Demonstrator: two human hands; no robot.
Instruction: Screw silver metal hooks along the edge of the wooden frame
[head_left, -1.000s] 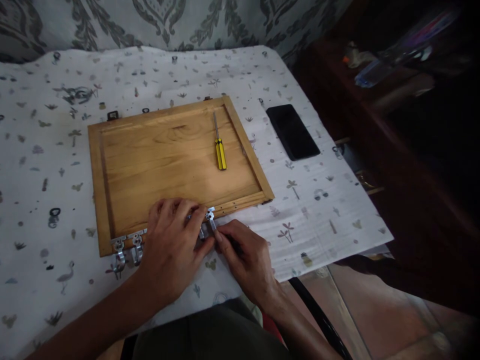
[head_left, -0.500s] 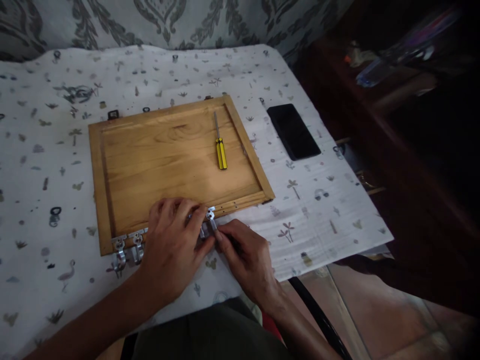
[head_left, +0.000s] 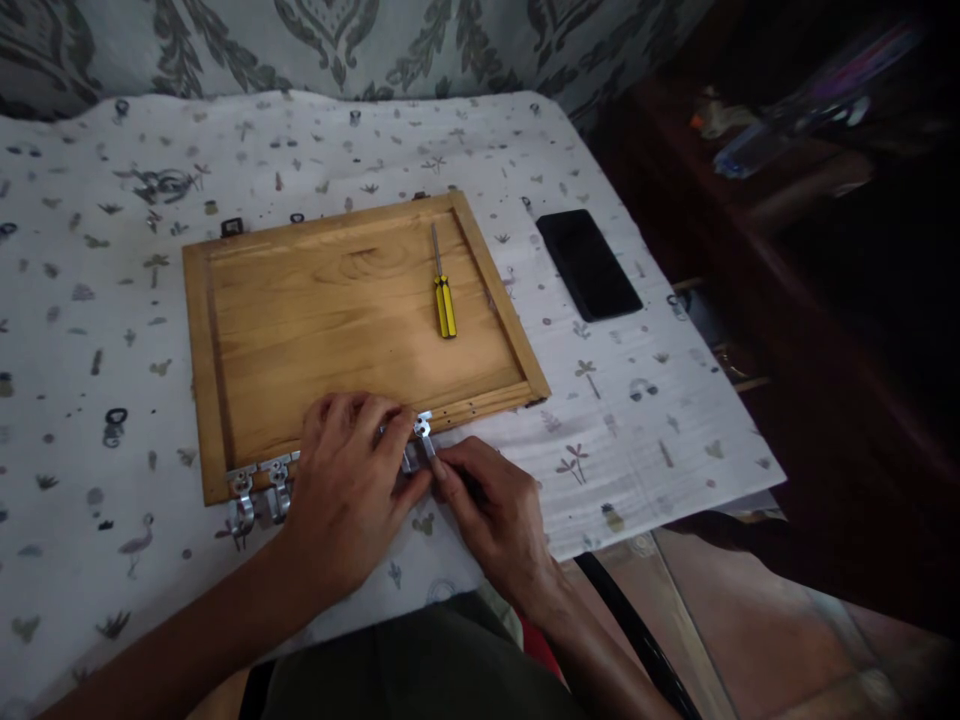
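Note:
A framed wooden panel [head_left: 375, 330] lies on the cloth-covered table, with silver metal hooks [head_left: 279, 488] along its near edge. My left hand [head_left: 352, 480] is closed over that edge, its fingers bent on the frame and hiding part of the hook row. Close by, my right hand [head_left: 491, 515] pinches the lower end of a silver metal hook [head_left: 424, 428] between thumb and index finger. This hook's flat top rests against the frame near small dark holes. On the panel's right part lies a screwdriver [head_left: 444, 300] with a yellow and black handle.
A black phone [head_left: 590, 265] lies right of the panel on the patterned white cloth [head_left: 615, 440]. Dark wooden furniture [head_left: 750, 300] stands beyond the table's right edge, with blurred clutter on it. Tiled floor [head_left: 720, 620] shows at lower right. A patterned curtain or cover hangs behind.
The view has shifted slightly, so the panel's left side appears a little further right. Both hands keep nearly the same places, my right hand still on the hook.

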